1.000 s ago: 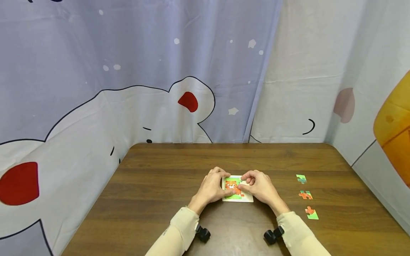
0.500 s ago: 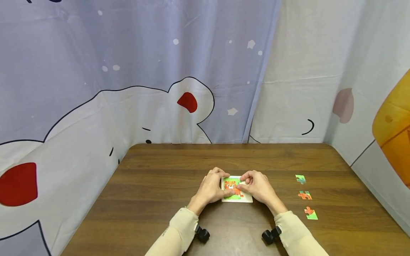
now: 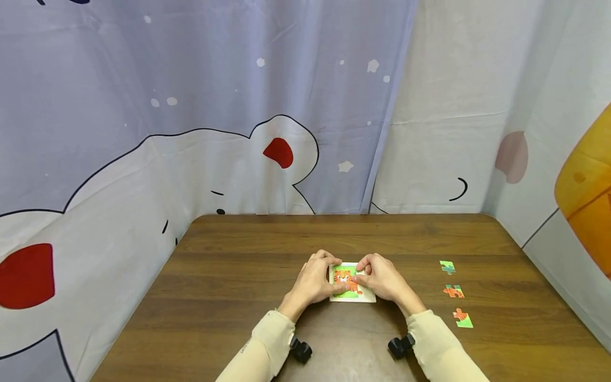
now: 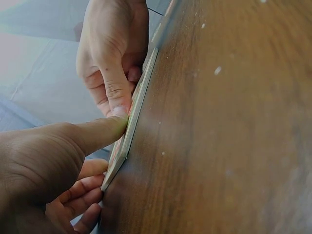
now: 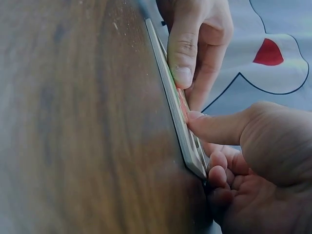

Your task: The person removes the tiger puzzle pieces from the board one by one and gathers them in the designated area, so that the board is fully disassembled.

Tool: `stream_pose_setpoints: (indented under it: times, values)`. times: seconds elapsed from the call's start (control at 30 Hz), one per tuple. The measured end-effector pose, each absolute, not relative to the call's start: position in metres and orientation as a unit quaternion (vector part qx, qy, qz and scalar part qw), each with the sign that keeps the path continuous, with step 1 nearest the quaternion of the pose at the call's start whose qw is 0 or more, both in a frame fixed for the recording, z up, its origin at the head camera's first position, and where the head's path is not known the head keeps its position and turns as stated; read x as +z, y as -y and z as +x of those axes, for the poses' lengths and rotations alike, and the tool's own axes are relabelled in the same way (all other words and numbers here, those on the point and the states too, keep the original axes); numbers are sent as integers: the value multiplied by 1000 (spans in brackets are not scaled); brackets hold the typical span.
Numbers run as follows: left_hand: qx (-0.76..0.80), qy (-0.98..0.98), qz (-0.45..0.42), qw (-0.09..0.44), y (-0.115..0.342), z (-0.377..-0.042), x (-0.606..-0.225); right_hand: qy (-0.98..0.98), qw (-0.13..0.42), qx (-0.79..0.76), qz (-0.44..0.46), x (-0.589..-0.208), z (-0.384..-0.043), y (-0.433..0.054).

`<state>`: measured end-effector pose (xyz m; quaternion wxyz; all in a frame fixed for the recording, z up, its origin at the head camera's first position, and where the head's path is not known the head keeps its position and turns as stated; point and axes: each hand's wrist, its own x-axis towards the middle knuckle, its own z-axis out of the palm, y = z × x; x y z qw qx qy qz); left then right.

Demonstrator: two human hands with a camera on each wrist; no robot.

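A small tiger jigsaw puzzle in a pale tray lies flat on the table. My left hand grips its left side, the thumb on the picture and fingers along the far edge. From the right, my right hand holds the puzzle too, thumb on the picture near the left thumb and index finger curled toward the far edge. In the right wrist view, the right hand has other fingers curled beside the tray's edge. The hands hide parts of the picture; whether a single piece is pinched is unclear.
Three loose jigsaw pieces lie in a column at the right: a green one, an orange one and an orange-green one. The brown wooden table ends at a printed curtain behind and at the sides.
The right hand has shifted very slightly left, its index finger drawing nearer the thumb. The left hand keeps its hold, and the loose pieces stay put. The head view drifts slightly.
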<state>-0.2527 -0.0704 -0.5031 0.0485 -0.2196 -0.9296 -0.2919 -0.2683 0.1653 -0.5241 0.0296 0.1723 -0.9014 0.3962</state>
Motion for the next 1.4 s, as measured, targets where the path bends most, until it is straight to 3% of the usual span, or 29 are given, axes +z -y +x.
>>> stream_pose_setpoints:
  times: [0.2,0.43,0.67,1.17,1.4]
  values:
    - [-295,928,-220,51,72,-253,-503,898,55,392,195,-533,-274,-166]
    - [-302,927,-216,46,73,-251,-504,904,41,407,128,-506,-255,-159]
    - [-302,927,-217,46,71,-251,-504,910,31,402,95,-503,-253,-157]
    - [-297,927,-224,44,71,-252,-500,918,-36,376,124,-493,-256,-155]
    - [-296,927,-225,41,71,-252,-500,918,-28,358,170,-520,-277,-166]
